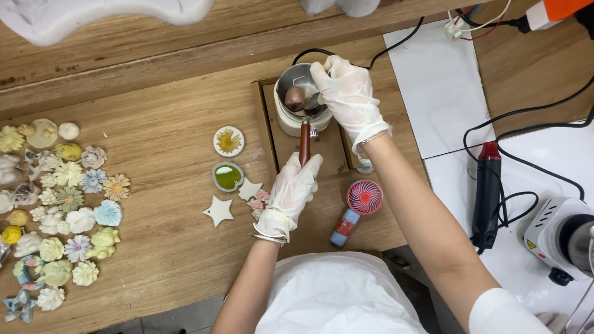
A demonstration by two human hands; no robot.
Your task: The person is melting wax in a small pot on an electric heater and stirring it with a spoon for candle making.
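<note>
While the left hand (290, 190) grips the red-handled spoon (299, 107) and the right hand (347, 95) pinches the small metal pot (300, 99), she seems mid-melt, perhaps wax; lifting out next needs a level spoon.

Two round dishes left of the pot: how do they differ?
The upper dish is white with a yellow flower shape inside; the lower dish holds a plain green fill. The upper one lies farther from the left hand; the lower sits nearer it, next to the small white star. Both are small, round, flat on the wooden table, untouched.
</note>
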